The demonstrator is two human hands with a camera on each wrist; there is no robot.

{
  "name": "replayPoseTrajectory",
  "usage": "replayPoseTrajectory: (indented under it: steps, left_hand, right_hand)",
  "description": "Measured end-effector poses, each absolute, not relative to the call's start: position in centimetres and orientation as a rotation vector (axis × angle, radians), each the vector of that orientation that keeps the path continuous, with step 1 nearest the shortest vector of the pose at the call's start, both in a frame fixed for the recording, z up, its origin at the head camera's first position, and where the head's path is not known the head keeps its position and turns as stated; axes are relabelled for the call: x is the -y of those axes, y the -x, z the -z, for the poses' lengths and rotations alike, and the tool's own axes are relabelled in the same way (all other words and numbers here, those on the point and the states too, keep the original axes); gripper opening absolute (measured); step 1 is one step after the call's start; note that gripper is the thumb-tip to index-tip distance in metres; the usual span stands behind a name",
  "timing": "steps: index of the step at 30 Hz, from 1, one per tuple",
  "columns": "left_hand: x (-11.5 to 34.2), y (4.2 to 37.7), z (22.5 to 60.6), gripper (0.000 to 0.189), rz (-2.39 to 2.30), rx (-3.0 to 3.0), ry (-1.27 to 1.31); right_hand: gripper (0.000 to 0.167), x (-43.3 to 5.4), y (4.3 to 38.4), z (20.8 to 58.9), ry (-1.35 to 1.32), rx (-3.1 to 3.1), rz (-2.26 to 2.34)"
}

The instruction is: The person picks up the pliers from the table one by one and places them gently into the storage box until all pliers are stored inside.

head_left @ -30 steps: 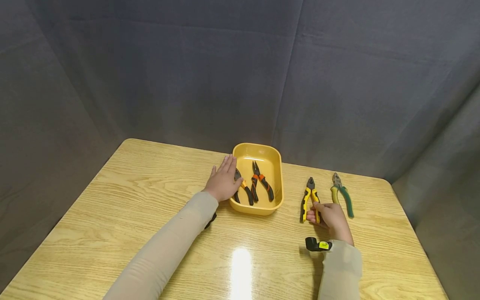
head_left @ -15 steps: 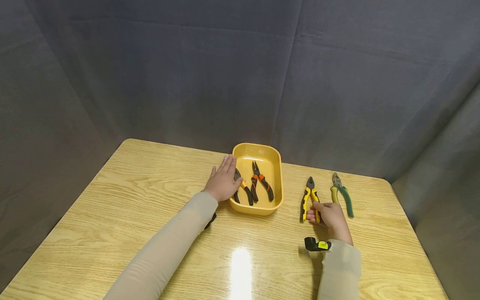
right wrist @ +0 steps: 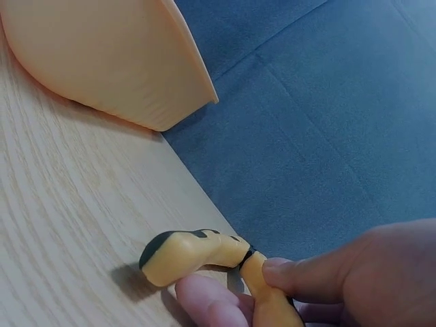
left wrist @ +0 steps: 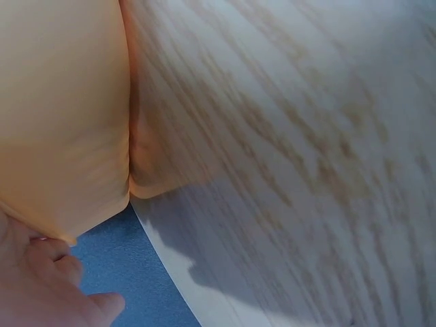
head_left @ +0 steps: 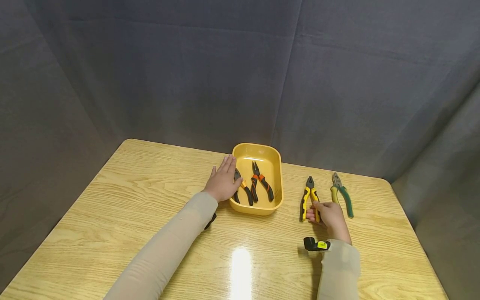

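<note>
My right hand [head_left: 331,216] grips the right handle of yellow-and-black pliers [head_left: 304,205], thumb on top and fingers beneath. In the right wrist view the pliers [right wrist: 187,255] show one handle just over the table, its shadow below. My left hand [head_left: 222,181] rests with straight fingers along the left rim of a yellow plastic tray [head_left: 278,175]. Inside the tray lie long-nose pliers [head_left: 254,189] with black-and-orange handles. Beside them are other black-and-orange pliers [head_left: 247,195], partly hidden by my left hand. In the left wrist view, the left hand [left wrist: 48,286] touches the tray wall [left wrist: 61,122].
Pliers [head_left: 347,202] with one yellow and one green handle lie on the table just right of my right hand. The wood-grain table [head_left: 168,179] ends at a grey curtain [head_left: 195,83] behind the tray. More curtain hangs at both sides.
My right hand and the yellow-and-black pliers have shifted very slightly left and away from me. The left hand and the tray stay where they were.
</note>
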State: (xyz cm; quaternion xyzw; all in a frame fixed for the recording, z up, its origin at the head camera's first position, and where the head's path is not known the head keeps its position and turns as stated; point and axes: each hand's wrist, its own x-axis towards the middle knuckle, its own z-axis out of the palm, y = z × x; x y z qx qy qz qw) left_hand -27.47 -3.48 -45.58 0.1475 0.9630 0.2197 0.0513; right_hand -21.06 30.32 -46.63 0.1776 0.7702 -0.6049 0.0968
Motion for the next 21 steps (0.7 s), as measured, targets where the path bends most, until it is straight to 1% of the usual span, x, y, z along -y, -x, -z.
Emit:
replayPoseTrajectory:
  steps: [21]
  left_hand:
    - [3.45,27.42,45.6,0.076,-0.674,-2.932,-0.439]
  right_hand:
    - [0.045,-29.37,21.19,45.9,-0.44,-2.307,1.784]
